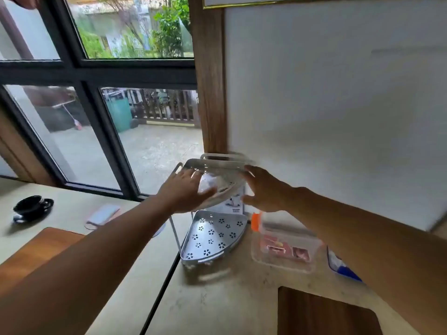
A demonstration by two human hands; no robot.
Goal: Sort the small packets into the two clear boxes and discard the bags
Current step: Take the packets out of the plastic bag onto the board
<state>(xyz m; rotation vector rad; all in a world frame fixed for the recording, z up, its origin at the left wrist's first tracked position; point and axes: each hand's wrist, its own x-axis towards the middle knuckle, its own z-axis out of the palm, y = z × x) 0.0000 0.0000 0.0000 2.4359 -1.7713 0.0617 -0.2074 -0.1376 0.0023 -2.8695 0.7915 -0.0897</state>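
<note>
At the corner rack's [212, 235] upper shelf, left hand [183, 189] and right hand [263, 189] spread open

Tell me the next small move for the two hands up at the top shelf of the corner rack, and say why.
Probably lower the clear item from the rack's top tier down to the counter. Both the left hand and right hand are already on either side of it, and a clear box with an orange clip sits below. Blur hides whether the grip is closed.

Perforated matt metal rack [212, 235], clear glossy plastic box [285, 250], speckled stone-like counter [229, 305].
</note>
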